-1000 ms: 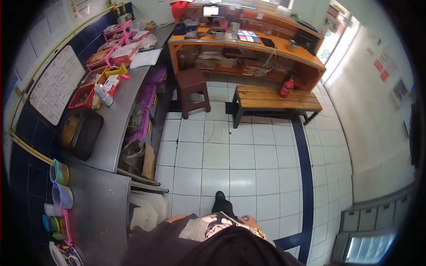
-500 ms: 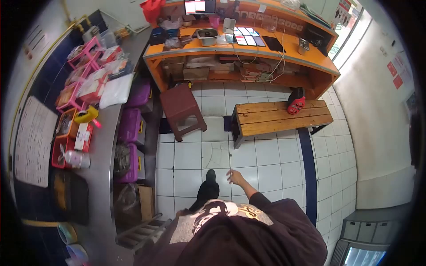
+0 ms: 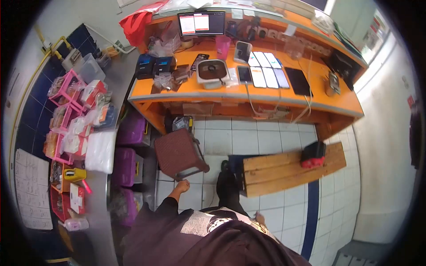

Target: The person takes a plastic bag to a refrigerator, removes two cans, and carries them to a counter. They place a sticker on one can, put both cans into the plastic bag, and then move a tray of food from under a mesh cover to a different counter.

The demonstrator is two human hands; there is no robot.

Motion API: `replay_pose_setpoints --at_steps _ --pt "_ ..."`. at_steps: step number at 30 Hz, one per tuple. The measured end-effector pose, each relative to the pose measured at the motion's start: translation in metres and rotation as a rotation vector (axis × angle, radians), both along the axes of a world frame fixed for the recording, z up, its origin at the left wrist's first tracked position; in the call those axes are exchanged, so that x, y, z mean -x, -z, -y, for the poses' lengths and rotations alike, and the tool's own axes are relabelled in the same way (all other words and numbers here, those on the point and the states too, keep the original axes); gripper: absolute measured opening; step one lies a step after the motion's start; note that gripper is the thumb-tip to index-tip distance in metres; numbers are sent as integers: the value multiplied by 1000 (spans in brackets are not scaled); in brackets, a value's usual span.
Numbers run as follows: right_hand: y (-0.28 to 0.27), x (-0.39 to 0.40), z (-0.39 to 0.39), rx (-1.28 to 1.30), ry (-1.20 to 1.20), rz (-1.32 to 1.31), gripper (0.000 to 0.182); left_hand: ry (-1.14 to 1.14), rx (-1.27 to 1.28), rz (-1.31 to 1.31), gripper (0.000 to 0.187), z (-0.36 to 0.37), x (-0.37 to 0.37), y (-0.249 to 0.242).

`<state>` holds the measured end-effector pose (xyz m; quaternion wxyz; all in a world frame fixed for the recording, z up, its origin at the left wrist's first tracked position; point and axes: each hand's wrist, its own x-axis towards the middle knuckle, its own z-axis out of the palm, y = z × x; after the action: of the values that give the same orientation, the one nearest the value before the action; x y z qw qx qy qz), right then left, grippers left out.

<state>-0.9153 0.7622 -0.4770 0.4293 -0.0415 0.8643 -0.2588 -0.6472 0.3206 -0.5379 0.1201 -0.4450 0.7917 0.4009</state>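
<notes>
My left hand is held low in front of me, just below the brown stool, its fingers curled; anything inside them is too small to make out. Close to my right side, my right hand shows only in part beside my shirt, and its fingers are unclear. The wooden bench stands ahead and to the right, with a black and red device on it. Beyond lies the orange counter, bearing several lit phones, a dark tablet and a metal container.
A steel counter runs along the left, with pink baskets, plastic bags and a yellow tape dispenser. Purple bins stand beneath it. A monitor is at the back. Cables hang over the orange counter's front edge.
The view has moved nearer to the orange counter, stool and bench. My left hand has come into view, while my right hand has swung back beside my body. A foot has stepped forward.
</notes>
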Motion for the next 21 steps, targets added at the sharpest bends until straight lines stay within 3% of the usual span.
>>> replay_pose_setpoints --at_steps 1,2,3,5,6,8,10,12,15,17,19,21 --pt "70 22 -22 -164 -401 -141 38 -12 53 -13 24 17 30 -22" --pt "218 27 -64 9 -1031 -528 34 7 37 9 25 33 61 -36" --pt "187 49 -32 54 -1165 -413 24 34 31 39 27 59 82 -34" --pt "104 92 60 -45 -668 -187 15 73 60 225 37 110 120 -52" --pt "25 112 126 -68 -402 -126 14 68 84 364 48 125 145 -78" --pt "-9 159 216 93 -334 -5 20 26 164 279 68 186 131 32" --pt "-56 191 313 301 -453 -126 26 -211 287 326 81 222 138 12" --pt "-81 213 390 618 -483 -163 32 -286 347 410 87 262 143 -19" --pt "-160 237 495 932 -661 -604 32 -164 442 624 99 319 116 -1" --pt "-161 249 530 1024 -687 -779 29 -37 413 720 106 342 75 52" --pt "-153 257 550 991 -671 -860 26 102 105 748 112 359 42 102" --pt "-133 261 564 1066 -668 -1017 24 89 18 704 89 348 49 72"
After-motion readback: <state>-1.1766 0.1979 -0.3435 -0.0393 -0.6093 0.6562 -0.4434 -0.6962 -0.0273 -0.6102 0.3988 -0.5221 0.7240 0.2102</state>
